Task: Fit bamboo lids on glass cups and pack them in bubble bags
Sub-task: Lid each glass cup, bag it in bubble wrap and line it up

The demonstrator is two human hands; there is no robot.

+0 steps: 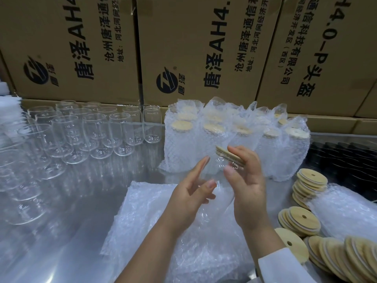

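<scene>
My left hand (191, 195) holds a clear glass cup (222, 193) tilted over the table, its mouth pointing up and away. My right hand (246, 188) pinches a round bamboo lid (229, 156) between thumb and fingers, edge-on right at the cup's mouth. Whether the lid is seated on the rim I cannot tell, since the glass is almost invisible. Under both hands lies a pile of flat bubble bags (142, 213).
Several empty glass cups (91, 131) stand at the left. Behind my hands stand several lidded cups in bubble bags (214, 139). Loose bamboo lids (304, 219) are stacked at the right, near a black tray (346, 160). Cardboard boxes (183, 48) wall off the back.
</scene>
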